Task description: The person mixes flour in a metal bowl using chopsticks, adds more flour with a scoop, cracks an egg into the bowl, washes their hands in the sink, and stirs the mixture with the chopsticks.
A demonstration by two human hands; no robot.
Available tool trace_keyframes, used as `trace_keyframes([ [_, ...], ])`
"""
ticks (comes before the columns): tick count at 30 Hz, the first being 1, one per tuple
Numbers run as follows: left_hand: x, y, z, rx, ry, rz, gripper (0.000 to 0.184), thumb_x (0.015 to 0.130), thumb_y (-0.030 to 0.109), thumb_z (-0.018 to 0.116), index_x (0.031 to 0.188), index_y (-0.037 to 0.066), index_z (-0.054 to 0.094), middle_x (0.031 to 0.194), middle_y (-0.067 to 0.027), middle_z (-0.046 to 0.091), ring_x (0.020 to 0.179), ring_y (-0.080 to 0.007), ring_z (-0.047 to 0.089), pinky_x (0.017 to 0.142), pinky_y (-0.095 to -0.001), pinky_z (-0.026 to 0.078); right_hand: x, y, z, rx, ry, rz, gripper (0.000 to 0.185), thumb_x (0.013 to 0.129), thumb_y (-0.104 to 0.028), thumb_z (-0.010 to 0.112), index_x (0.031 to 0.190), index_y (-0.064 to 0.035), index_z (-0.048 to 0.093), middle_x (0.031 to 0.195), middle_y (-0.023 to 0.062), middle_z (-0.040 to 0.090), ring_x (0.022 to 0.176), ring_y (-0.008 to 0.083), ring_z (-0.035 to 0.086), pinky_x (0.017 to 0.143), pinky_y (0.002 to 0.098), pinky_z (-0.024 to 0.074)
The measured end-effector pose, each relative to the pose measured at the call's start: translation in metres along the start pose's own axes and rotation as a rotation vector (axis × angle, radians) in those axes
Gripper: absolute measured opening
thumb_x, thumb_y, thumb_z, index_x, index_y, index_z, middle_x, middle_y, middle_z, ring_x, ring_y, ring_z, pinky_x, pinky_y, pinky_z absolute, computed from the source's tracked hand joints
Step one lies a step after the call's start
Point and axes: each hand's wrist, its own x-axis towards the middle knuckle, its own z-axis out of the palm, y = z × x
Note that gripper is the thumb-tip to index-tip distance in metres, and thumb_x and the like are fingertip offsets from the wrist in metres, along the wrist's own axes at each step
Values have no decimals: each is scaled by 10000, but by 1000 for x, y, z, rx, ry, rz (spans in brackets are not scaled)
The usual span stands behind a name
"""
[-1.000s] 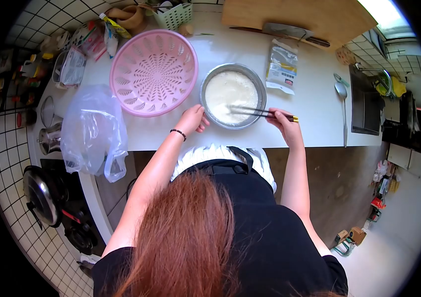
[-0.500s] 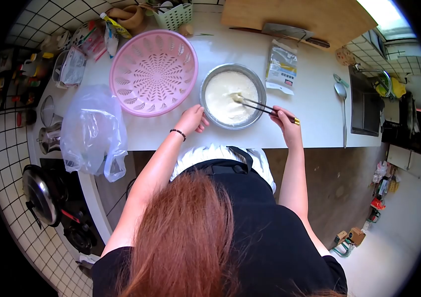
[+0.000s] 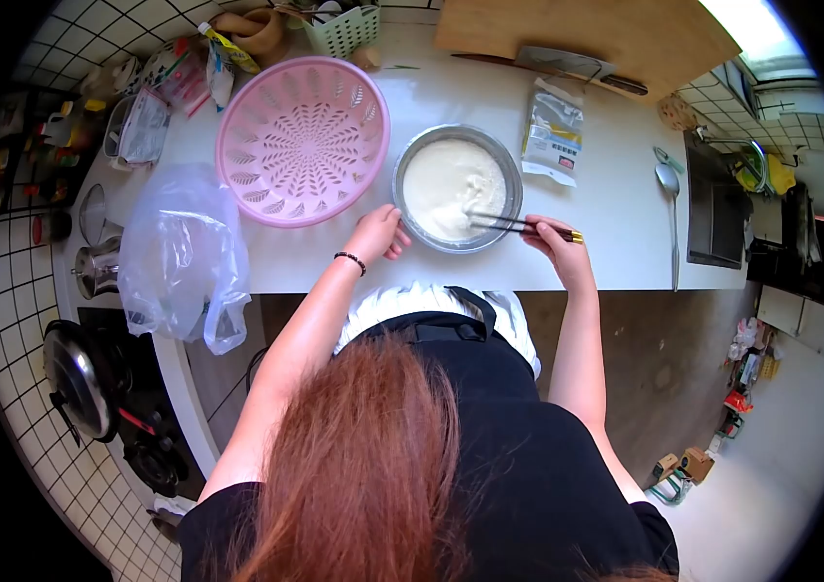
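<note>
A round metal bowl (image 3: 512,215) stands on the counter in front of me, with pale floury mixture (image 3: 451,184) in it. My right hand (image 3: 562,247) grips a pair of dark chopsticks (image 3: 526,228) by their gold-tipped upper ends. Their far ends dip into the mixture near the bowl's lower right side. At the bowl's lower left, my left hand (image 3: 380,233) has its fingers curled against the rim, steadying it; a dark beaded bracelet circles that wrist. Left of the bowl sits a pink perforated basket (image 3: 305,145).
A clear plastic bag (image 3: 184,252) lies at the counter's left. Beyond the bowl are a grey-white packet (image 3: 553,131) and a cleaver (image 3: 567,64) by a wooden board (image 3: 586,34). A long metal spoon (image 3: 674,223) rests beside the sink (image 3: 715,209). Pans stand on the stove at left.
My right hand has swept the chopsticks down and slightly toward me through the mixture, and the stirred hollow has shifted. My left hand stays at the bowl's rim.
</note>
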Motion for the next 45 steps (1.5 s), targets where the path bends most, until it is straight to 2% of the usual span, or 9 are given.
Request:
trace_keyframes([
  [4,0,2,1,7,-3,5,264,969,249,318,961,28,461,757,-86,622,475,-107,502,417,-238,455,3,8,1,53,138,-134,241,895,-103,538,1058,62,602,968,145,634,875,213,633,813,292,533],
  [7,1,-1,0,11,1,6,266,970,251,317,964,27,461,758,-86,621,477,-107,502,419,-241,456,-1,0,2,-18,-6,22,240,897,-100,533,1061,62,601,971,146,633,880,212,631,816,290,531],
  [20,0,1,1,12,19,7,285,956,229,327,938,-4,489,748,-106,632,494,-139,534,457,-272,487,-1,-3,0,-19,-19,20,245,895,-94,532,1070,67,593,979,156,628,887,233,630,818,306,531],
  [23,0,2,0,18,12,-8,287,956,233,325,942,-3,487,751,-106,633,498,-139,536,462,-270,487,0,1,0,53,155,-111,242,893,-90,533,1061,73,594,982,156,627,891,236,629,815,308,532],
  [32,-2,2,1,9,23,7,288,952,232,330,924,-5,492,751,-107,632,489,-136,532,461,-267,486,-3,2,1,-3,-8,56,229,896,-89,529,1052,62,603,963,143,636,877,214,631,812,297,531],
  [36,-1,3,2,0,16,-7,286,951,230,331,918,-6,490,744,-107,633,488,-137,537,460,-266,488,-2,6,1,93,164,-138,231,895,-85,525,1058,59,603,956,143,637,869,215,633,809,292,531],
  [39,0,0,0,10,15,5,282,956,238,329,924,3,481,746,-102,630,483,-128,528,442,-259,478,-5,-1,-3,26,-41,63,233,894,-85,527,1060,60,602,961,142,636,876,214,630,808,289,531],
  [43,3,-1,1,16,0,1,277,965,258,322,949,23,467,754,-95,622,470,-112,508,411,-246,459,-1,7,-4,50,116,-69,235,889,-97,539,1051,60,606,971,145,634,877,215,632,808,291,532],
  [45,2,-1,0,14,0,-6,277,965,258,322,950,23,467,754,-96,623,469,-112,507,409,-247,458,-2,6,-4,67,39,8,232,891,-90,534,1052,61,605,972,145,634,879,211,630,808,290,531],
])
